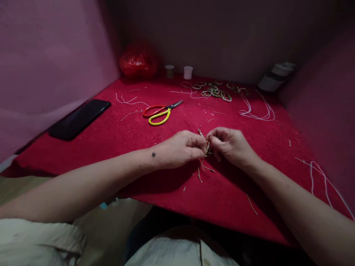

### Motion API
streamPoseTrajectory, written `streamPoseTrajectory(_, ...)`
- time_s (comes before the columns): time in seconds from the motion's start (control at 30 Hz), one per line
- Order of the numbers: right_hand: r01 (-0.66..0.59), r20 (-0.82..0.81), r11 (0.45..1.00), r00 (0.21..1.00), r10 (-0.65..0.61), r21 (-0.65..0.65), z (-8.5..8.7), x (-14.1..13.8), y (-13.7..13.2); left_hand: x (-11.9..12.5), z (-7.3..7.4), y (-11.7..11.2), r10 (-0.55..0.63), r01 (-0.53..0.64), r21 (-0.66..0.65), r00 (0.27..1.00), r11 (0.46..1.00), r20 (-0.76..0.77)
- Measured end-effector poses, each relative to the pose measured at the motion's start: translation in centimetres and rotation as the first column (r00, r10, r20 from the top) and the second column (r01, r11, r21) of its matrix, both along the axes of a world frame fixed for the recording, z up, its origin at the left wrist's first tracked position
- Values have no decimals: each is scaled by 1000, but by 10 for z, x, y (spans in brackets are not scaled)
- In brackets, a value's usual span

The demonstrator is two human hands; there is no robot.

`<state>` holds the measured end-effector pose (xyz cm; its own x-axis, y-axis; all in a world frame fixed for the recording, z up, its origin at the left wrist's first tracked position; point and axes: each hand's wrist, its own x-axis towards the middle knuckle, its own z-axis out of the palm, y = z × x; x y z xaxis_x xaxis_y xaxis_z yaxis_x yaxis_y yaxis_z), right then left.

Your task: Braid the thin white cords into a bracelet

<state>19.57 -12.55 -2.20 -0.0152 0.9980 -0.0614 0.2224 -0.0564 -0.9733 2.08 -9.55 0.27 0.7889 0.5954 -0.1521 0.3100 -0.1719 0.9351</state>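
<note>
While both hands' fingers (198,140) (217,133) pinch cord (208,149), a red bag (138,63) (contents unclear) sits beyond.

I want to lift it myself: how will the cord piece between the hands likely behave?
The cord piece is probably floppy, since its thin ends splay loosely over the red cloth. It looks light, being mostly slim strands.

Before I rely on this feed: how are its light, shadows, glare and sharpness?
Head view: dim, back wall murky; head view: bright glints on the red bag; head view: shadow on the red cloth below the left forearm; head view: scissors fairly clear, but the cord piece between left hand and right hand is soft, details unreadable.
</note>
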Motion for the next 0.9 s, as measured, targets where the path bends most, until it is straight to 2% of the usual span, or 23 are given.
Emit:
streamPoseTrajectory(0.07,-9,-97,1000,995,6,-27,0,1,0,0,2,-2,-8,9,71,1000,997,-12)
streamPoseTrajectory(0.17,-72,-70,997,995,70,-28,2,0,0,-1,4,2,92,-91,119,996,989,-4)
streamPoseTrajectory(0.23,7,-99,1000,995,-5,16,4,1,0,-2,5,8,123,-121,121,992,985,-13)
streamPoseTrajectory(0.3,144,-117,987,984,-135,72,6,4,0,-3,5,12,134,-131,136,991,982,-14)
streamPoseTrajectory(0.4,246,0,939,967,-254,240,11,9,-4,-3,6,13,145,-143,151,989,978,-7)
streamPoseTrajectory(0.5,176,145,916,959,-242,360,16,8,-10,-3,6,13,161,-159,142,987,977,-2)
streamPoseTrajectory(0.6,4,297,901,943,-147,433,17,2,-15,-3,7,12,156,-156,138,988,978,6)
streamPoseTrajectory(0.7,-150,408,855,909,-78,496,14,-1,-14,-3,8,12,151,-149,144,989,978,0)
streamPoseTrajectory(0.9,-202,459,843,887,-60,499,4,1,-11,-4,11,11,116,-110,163,993,980,-27)
